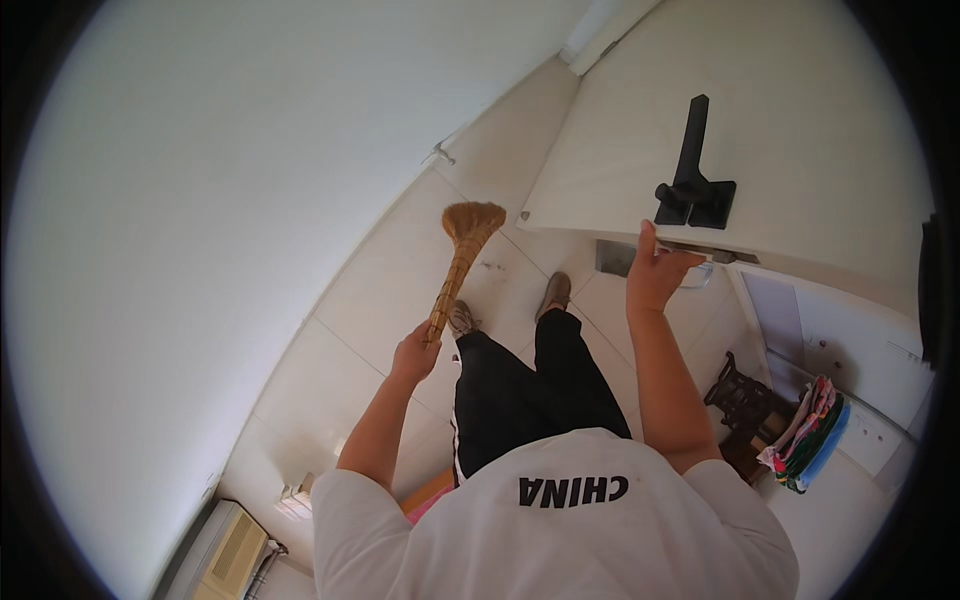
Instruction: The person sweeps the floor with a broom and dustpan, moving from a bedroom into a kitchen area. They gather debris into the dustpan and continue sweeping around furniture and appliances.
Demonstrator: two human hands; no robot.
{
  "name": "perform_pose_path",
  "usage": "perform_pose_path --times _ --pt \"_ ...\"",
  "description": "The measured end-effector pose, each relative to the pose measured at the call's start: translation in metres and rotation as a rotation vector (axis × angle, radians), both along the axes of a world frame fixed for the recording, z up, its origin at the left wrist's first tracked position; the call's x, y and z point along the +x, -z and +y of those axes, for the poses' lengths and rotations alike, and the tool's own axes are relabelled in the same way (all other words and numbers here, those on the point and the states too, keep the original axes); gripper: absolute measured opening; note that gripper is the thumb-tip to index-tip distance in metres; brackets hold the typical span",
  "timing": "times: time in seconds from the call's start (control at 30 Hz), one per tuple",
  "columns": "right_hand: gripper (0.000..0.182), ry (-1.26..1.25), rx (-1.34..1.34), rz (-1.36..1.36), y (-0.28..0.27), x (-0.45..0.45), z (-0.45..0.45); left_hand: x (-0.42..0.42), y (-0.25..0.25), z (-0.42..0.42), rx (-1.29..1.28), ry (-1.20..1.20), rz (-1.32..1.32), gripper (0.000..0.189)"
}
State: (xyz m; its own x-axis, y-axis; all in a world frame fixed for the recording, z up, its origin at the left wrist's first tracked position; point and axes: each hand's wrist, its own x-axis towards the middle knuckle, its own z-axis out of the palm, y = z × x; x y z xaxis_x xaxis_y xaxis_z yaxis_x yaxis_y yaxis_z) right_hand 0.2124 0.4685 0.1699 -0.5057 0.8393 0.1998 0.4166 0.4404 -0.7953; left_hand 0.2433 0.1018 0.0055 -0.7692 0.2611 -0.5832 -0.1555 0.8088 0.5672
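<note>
My left hand [416, 354] is closed around the handle end of a short straw hand broom [455, 274]. The broom's bristles flare upward in the picture, over the tiled floor. My right hand [658, 274] touches the edge of a white door [780, 150], the thumb against its face and the other fingers at the edge. Just beyond that hand, the door carries a black lever handle [694, 161]. A small patch of dark debris [491, 265] lies on the floor between the broom and my shoes.
A pale wall [225, 187] runs along the left, with a metal door stop [442, 154] at its base. A grey dustpan-like object [615, 258] lies partly behind the door. Dark carved wooden furniture [742, 394] and folded cloths [806, 442] are at the lower right.
</note>
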Motion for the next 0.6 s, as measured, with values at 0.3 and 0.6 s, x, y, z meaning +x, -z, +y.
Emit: perform_pose_path --times 0.3,0.6 --pt "0.071 0.005 0.111 -0.005 0.017 0.005 0.013 -0.138 0.045 0.167 0.453 -0.588 -0.339 0.048" --pt "0.067 -0.028 0.213 -0.274 0.038 0.017 0.026 -0.197 0.107 0.324 0.472 -0.602 -0.395 0.019"
